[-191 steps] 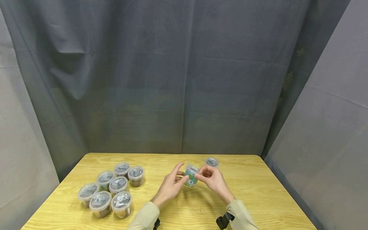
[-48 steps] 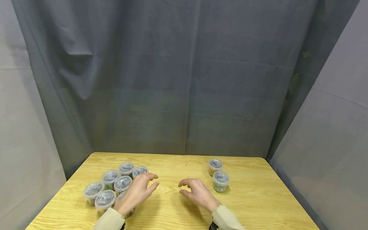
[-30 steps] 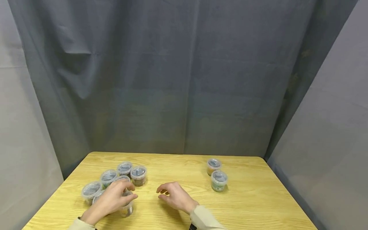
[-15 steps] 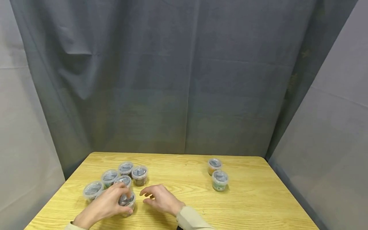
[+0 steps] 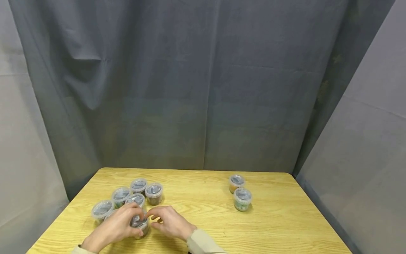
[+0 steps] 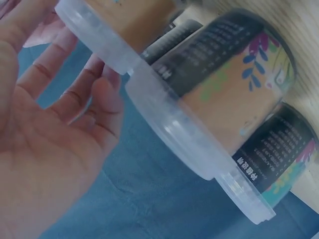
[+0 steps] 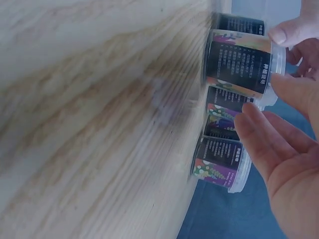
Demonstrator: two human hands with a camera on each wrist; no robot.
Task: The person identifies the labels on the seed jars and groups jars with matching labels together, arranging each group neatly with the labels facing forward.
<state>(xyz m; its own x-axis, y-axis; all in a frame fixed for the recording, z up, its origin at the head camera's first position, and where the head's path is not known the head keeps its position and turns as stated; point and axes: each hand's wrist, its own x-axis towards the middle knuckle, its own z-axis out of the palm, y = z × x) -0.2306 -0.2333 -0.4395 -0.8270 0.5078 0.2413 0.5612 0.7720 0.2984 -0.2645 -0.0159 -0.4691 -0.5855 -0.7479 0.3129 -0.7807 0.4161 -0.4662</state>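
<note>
At the front of the group on the left stands a clear lidded plastic cup (image 5: 138, 223), its dark printed label and orange-brown contents visible in the right wrist view. My left hand (image 5: 117, 224) grips this cup by its lid, fingers on the far side and thumb at the near side. From the right, my right hand (image 5: 169, 222) reaches in with bent, spread fingers, fingertips right at the lid's rim. Behind the left hand, more of the same cups stand close together, some partly hidden; one is the neighbouring cup (image 6: 224, 84) with floral print.
Several lidded cups (image 5: 102, 209) cluster on the left of the wooden table (image 5: 203, 190). Two stand apart at the right: one with orange contents (image 5: 237, 183) and a green-labelled cup (image 5: 242, 200). A grey curtain (image 5: 203, 106) hangs behind the table.
The green-labelled cup, earlier between both hands at the centre, now stands at the right. My left hand went left and took hold of a cup; my right hand followed to its rim.
</note>
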